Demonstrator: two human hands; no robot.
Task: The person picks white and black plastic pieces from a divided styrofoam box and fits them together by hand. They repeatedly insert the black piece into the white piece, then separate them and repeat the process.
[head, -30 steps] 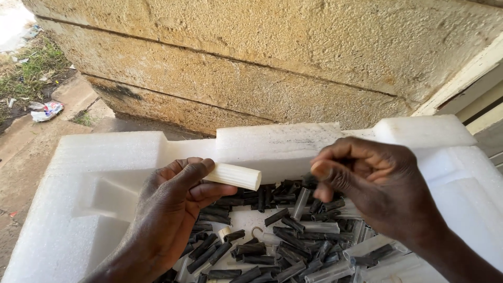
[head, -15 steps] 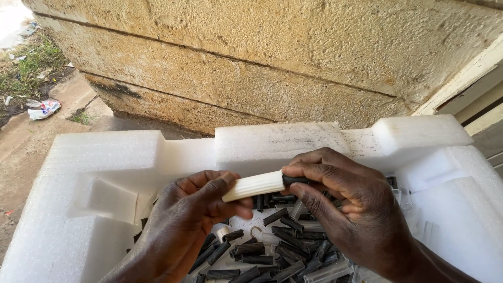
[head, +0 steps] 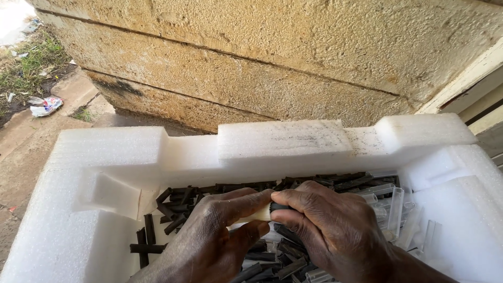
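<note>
Rough tan stone wall (head: pixel 293 63) behind, worn paving (head: pixel 31 141) to the left, white foam tray (head: pixel 283 141) in front. Pale cream tube (head: pixel 262 213) at the centre, held level above the tray's hollow, mostly covered by fingers, only a short stretch showing. Small black piece (head: pixel 277 206) right at the tube's right end, touching it (whether fitted on or only pressed against, cannot tell). Left hand (head: pixel 215 236) closed around the tube from below and behind, thumb and forefinger pinching near its right end. Right hand (head: pixel 325 225) curled over from the right, fingertips shut on the black piece, tips meeting those of the left. Beneath both hands, heap of short black tubes (head: pixel 178 209) spread over the tray floor, some lying singly near the left inner wall. Clear plastic tubes (head: pixel 393 202) just right of the right hand, mixed with the black ones. Farther out, grass and scraps of litter (head: pixel 44 105) at the upper left, pale door frame (head: pixel 471 84) at the upper right.
</note>
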